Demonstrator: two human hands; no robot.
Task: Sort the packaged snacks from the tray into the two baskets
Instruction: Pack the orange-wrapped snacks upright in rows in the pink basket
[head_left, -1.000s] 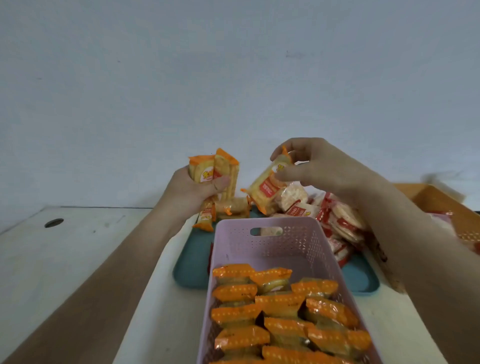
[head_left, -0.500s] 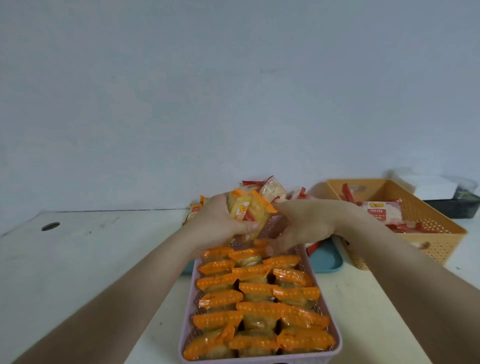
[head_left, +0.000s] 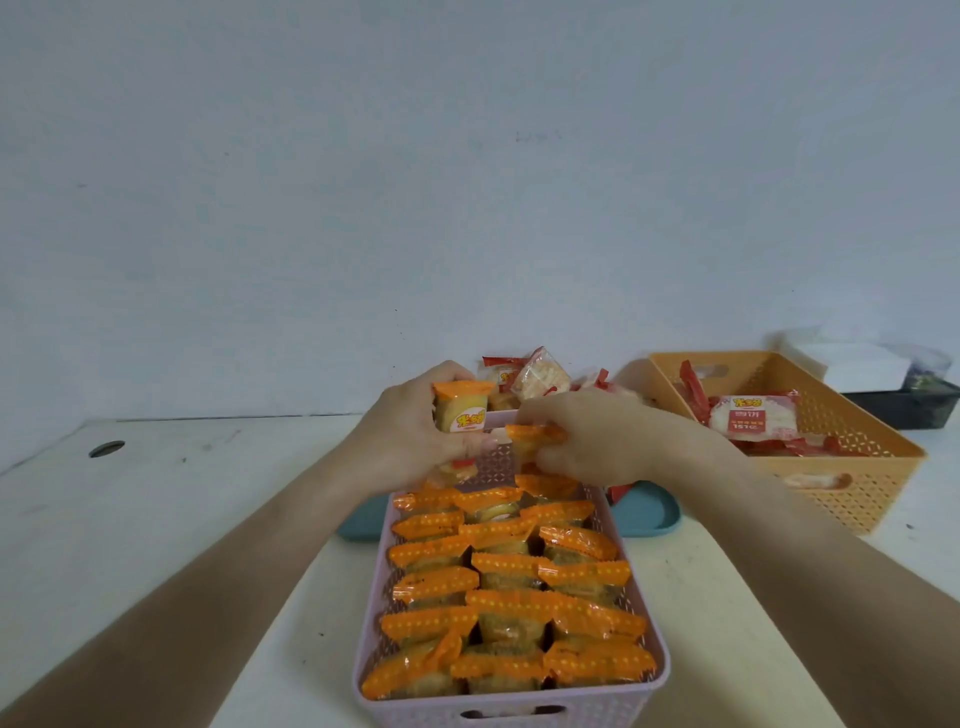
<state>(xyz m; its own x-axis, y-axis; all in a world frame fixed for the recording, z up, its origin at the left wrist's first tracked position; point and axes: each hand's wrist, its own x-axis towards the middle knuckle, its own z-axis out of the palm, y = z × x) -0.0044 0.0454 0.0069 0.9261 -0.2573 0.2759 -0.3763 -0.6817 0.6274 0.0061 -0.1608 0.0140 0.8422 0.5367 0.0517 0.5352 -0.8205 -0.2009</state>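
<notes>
A pink basket (head_left: 511, 699) in front of me holds rows of several orange-wrapped snacks (head_left: 509, 566). Over its far end my left hand (head_left: 410, 431) grips a few orange-topped snack packs (head_left: 461, 410). Beside it my right hand (head_left: 597, 441) pinches one orange-wrapped snack (head_left: 535, 436) low over the basket's far end. Behind the hands lies the teal tray (head_left: 649, 512) with a pile of red-and-white packs (head_left: 535, 376), mostly hidden. An orange basket (head_left: 852, 467) at the right holds red-and-white packs (head_left: 753, 418).
The white table (head_left: 156, 499) has a round cable hole (head_left: 106, 448) at the far left. A dark tray with a white box (head_left: 862, 366) stands behind the orange basket. A plain wall closes off the back edge.
Both hands came back from the tray to the far end of the pink basket. The right hand has brought its orange snack down toward the rows.
</notes>
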